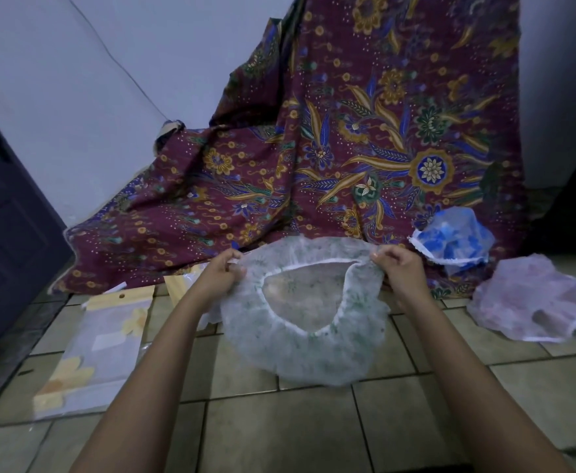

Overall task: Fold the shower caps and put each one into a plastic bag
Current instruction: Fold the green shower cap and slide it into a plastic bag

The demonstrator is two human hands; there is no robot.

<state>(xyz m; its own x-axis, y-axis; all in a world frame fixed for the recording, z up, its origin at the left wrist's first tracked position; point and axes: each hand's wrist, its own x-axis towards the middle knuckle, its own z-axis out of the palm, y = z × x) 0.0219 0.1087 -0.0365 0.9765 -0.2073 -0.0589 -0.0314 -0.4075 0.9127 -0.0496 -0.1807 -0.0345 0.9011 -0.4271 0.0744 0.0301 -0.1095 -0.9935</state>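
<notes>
Bridging left hand [220, 278], right hand [399, 268]: cap [300, 356]

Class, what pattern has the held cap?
Green floral speckles on the shower cap, white trim; head view.

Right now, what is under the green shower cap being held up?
Floor tiles show through the open middle of the green shower cap. Its left edge hides part of a plastic bag.

1. The place looked like a plain room in a home.
2. Its floor [314, 421] was of beige tiles with dark grout, and it met a bare painted wall [75, 97] and a dark panelled door [3, 250] on the left.
3. A maroon flowered batik cloth [365, 148] hung down the wall onto the tiles.
4. A pink shower cap [539, 298] and flat plastic bags [99, 343] lay directly on the floor.
</notes>
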